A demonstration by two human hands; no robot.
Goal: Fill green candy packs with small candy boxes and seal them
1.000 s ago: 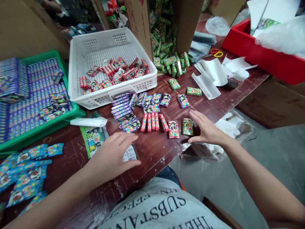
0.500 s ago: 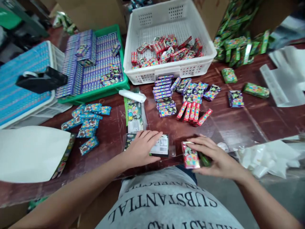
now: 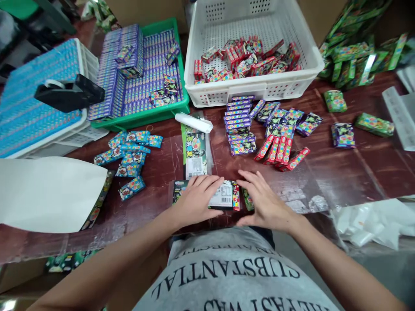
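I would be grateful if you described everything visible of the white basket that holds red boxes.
The white basket looks like rigid plastic: rectangular, open-topped, with rounded corners and small holes in its floor and walls. It stands upright on the dark red table, its far rim cut off by the picture. Red boxes lie jumbled inside, towards the front. The green tray is close on its left and purple boxes lie before it; contact is unclear. Neither hand touches it.
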